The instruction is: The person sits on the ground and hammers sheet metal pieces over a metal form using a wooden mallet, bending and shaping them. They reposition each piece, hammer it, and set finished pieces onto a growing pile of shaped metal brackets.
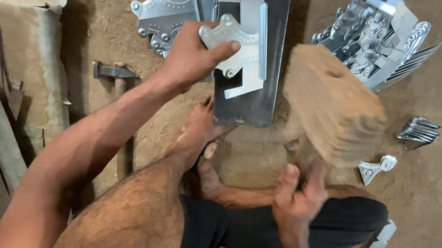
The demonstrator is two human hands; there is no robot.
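**Bracket on the Bar, Mallet Raised**

While the left hand (193, 56) pinched a stamped metal bracket (239, 40) flat against the dark steel bar (249, 96), thumb across its scalloped lower edge, the right hand (296, 193) was wrapped tight round the handle of a big wooden mallet (332, 104). The mallet's head hung blurred just to the right of the bracket, not touching it. A bare foot (196, 132) pressed against the near end of the bar.

Judging by how things lay, the work was somewhere in its middle. A large heap of like brackets (377, 33) sat on the dirt at upper right, a few more (165, 10) lay left of the bar, and small pieces (417, 130) were scattered further right. Which pile was finished could not be told. A steel hammer (113, 71) lay unused on the ground.
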